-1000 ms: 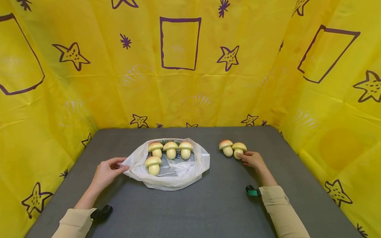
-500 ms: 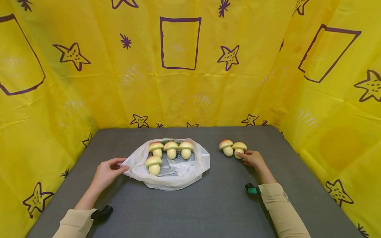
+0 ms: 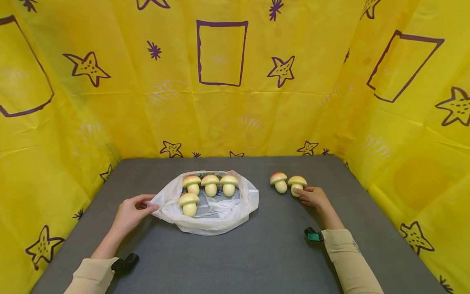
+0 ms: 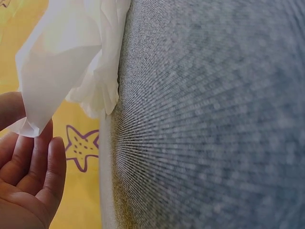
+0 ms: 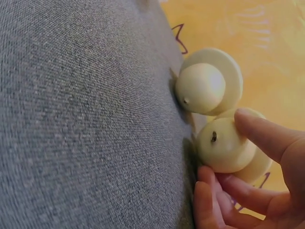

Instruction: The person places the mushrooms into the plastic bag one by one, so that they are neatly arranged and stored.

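My left hand pinches the left edge of a white plastic bag between thumb and fingers; the left wrist view shows the pinched bag corner. Several toy mushrooms lie in the bag's wide mouth: three in a back row, such as the middle mushroom, and one front mushroom. On the right, my right hand holds a yellow-capped mushroom by its stem, thumb on one side and fingers on the other. Beside it lies a red-tinged mushroom, untouched by the hand.
A grey cloth-covered table carries everything. Yellow curtains with starfish drawings close off the back and both sides. The bag stands left of the table's middle, with bare cloth between it and the two mushrooms at right.
The right hand has shifted slightly to the right with the yellow-capped mushroom, and a small gap now parts it from its neighbour. The left hand and the bag stay as they were.
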`<state>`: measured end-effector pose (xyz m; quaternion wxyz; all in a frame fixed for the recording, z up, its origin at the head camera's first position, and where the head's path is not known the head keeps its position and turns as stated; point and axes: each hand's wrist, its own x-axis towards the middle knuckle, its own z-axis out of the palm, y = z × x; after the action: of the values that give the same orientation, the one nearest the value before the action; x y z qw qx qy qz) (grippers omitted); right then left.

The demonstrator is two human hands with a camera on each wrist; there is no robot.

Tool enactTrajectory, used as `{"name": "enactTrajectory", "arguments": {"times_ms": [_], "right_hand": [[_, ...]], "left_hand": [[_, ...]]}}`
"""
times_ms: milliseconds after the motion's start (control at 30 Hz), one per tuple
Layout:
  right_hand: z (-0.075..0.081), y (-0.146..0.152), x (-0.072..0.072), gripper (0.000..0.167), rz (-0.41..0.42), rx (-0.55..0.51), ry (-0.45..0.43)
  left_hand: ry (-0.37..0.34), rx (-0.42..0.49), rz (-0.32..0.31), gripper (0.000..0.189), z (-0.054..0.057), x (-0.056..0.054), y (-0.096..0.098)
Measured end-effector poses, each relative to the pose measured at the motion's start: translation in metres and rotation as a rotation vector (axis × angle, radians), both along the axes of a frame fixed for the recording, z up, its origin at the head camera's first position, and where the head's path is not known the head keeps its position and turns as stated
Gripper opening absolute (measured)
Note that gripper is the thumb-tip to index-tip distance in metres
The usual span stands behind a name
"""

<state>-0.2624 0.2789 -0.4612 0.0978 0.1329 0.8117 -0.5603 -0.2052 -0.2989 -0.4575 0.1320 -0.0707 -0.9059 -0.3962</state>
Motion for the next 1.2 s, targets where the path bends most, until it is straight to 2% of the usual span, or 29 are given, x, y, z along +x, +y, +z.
{"name": "enactTrajectory", "arguments": {"times_ms": [333, 567, 900, 1200], "right_hand": [[0.006, 0.006, 0.006, 0.071, -0.01, -0.072, -0.013], [0.007, 0.007, 0.01, 0.064, -0.018, -0.099, -0.002], [0.015, 0.005, 0.017, 0.061, -0.006, -0.073, 0.05], [0.021, 0.0, 0.024, 0.059, 0.02, -0.004, 0.098]], "left_hand": [[0.005, 0.0, 0.003, 0.034, -0.002, -0.001, -0.001], [0.002, -0.005, 0.005, 0.033, -0.002, -0.002, -0.001], [-0.008, -0.005, 0.005, 0.033, 0.0, -0.001, 0.0], [-0.017, 0.002, 0.006, 0.034, -0.001, -0.001, -0.001]]}}
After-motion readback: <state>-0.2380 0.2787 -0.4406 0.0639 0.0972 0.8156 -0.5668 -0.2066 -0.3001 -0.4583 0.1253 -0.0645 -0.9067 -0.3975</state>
